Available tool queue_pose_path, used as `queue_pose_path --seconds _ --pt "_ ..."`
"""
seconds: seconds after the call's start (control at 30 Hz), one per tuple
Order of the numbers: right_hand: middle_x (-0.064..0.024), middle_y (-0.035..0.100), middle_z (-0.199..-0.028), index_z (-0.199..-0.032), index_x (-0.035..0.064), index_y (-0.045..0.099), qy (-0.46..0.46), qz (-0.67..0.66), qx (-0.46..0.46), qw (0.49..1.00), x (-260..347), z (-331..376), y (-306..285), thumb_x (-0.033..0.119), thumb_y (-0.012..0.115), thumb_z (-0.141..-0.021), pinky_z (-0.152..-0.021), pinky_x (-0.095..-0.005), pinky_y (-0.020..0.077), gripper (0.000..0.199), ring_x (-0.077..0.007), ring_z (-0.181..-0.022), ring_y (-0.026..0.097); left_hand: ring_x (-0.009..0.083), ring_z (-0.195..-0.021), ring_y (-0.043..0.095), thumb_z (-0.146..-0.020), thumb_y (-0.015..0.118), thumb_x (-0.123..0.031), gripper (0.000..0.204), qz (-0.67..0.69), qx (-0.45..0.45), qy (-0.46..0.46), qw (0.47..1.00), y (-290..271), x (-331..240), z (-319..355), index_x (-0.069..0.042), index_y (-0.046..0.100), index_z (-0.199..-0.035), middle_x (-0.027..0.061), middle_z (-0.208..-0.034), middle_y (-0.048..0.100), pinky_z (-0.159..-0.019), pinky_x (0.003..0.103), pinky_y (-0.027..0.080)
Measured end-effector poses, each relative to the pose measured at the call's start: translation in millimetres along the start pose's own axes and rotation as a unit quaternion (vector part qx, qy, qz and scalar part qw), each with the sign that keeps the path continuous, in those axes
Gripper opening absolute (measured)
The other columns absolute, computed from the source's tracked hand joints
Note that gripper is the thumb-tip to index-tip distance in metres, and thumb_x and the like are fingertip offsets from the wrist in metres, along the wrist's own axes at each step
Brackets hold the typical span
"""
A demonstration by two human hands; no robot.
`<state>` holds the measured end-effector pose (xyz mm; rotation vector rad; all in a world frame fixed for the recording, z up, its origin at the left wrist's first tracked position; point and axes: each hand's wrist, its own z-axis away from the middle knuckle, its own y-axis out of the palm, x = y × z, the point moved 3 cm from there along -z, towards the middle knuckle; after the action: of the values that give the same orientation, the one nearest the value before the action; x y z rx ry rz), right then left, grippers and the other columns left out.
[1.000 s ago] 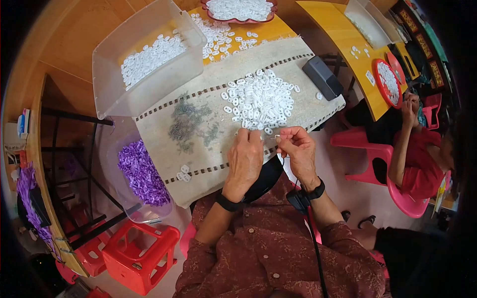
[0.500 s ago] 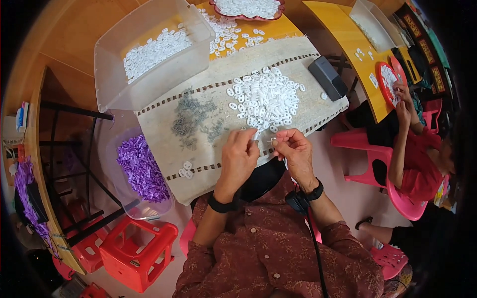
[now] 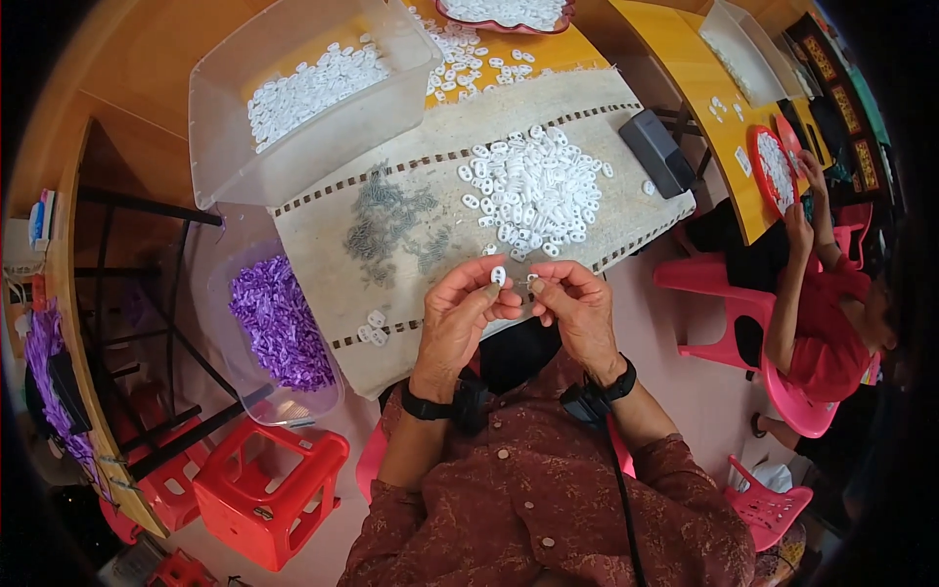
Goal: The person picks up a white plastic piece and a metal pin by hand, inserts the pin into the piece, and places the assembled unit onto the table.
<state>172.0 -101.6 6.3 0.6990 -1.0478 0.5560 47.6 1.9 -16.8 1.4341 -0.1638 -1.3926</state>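
Note:
My left hand (image 3: pixel 458 311) pinches a white oval plastic piece with two dark holes (image 3: pixel 499 276) upright between thumb and fingertips. Beside it, my right hand (image 3: pixel 575 305) is closed in a pinch on a small whitish piece (image 3: pixel 532 279), too small to make out fully. The fingertips of the two hands are a short gap apart. Just beyond them lies a heap of the same white oval pieces (image 3: pixel 543 191) on a beige cloth (image 3: pixel 323 230). Left of that heap, many small grey metal bits (image 3: pixel 381 230) are spread over the cloth.
A translucent bin of white pieces (image 3: pixel 210 147) stands far left, a pink dish (image 3: pixel 509 26) beyond. A dark grey block (image 3: pixel 655 152) sits at the cloth's right edge. Purple pieces (image 3: pixel 279 328) fill a tub by a red stool (image 3: pixel 264 489). Another person (image 3: pixel 822 323) works at right.
My left hand has drawn back from the heap's near edge and turned, now showing a white oval piece in its pinch. My right hand has shifted slightly, still pinching. The other person's hands moved.

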Motion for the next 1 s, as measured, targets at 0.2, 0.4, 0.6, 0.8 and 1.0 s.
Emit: queue_pose_path --seconds 0.2,0.4,0.6,0.8,1.0 --pt "-0.0014 0.063 -0.077 -0.103 0.0004 0.064 -0.001 0.011 0.012 1.0 1 3 10 0.003 0.064 -0.088 -0.052 -0.0181 0.0441 0.015 -0.0064 -0.064 0.059 0.0185 -0.085 0.066 -0.091 0.052 0.001 0.03 0.004 0.015 0.004 1.0 -8 1 5 0.003 0.055 -0.121 0.0112 -0.103 0.063 -0.077 0.032 0.057" --pt "-0.0024 0.064 -0.08 -0.103 0.0006 0.063 0.0 0.016 0.021 1.0 0 6 16 0.003 0.063 -0.089 -0.053 -0.0187 0.0445 0.014 -0.0071 -0.066 0.061 0.0172 -0.087 0.065 -0.091 0.052 0.003 0.03 0.038 0.014 0.021 0.999 -9 0 8 0.002 0.056 -0.12 0.0112 -0.103 0.064 -0.077 0.032 0.056" --pt "-0.0038 0.066 -0.08 -0.104 -0.0007 0.063 -0.011 0.0 0.013 1.0 2 8 29 0.004 0.064 -0.089 -0.054 -0.0179 0.0462 0.016 -0.0062 -0.069 0.062 0.0173 -0.086 0.065 -0.09 0.054 0.002 0.031 0.065 0.03 0.031 0.997 -13 -1 9 0.001 0.055 -0.121 0.0111 -0.101 0.064 -0.075 0.031 0.056" --pt "-0.0044 0.068 -0.084 -0.104 0.0002 0.062 -0.02 0.012 0.027 0.999 4 8 36 0.005 0.063 -0.09 -0.056 -0.0176 0.0462 0.015 -0.0062 -0.07 0.062 0.0175 -0.085 0.066 -0.091 0.057 -0.002 0.031 0.046 0.036 0.037 0.998 -14 -4 10 0.001 0.055 -0.122 0.0104 -0.096 0.065 -0.074 0.029 0.057" --pt "-0.0046 0.068 -0.084 -0.104 0.0009 0.062 -0.02 0.021 0.018 0.999 4 8 40 0.005 0.062 -0.09 -0.057 -0.018 0.0463 0.014 -0.0066 -0.07 0.063 0.0168 -0.083 0.065 -0.091 0.057 -0.003 0.028 0.03 0.026 0.039 0.998 -15 -4 10 0.003 0.056 -0.119 0.0103 -0.092 0.065 -0.072 0.028 0.056"
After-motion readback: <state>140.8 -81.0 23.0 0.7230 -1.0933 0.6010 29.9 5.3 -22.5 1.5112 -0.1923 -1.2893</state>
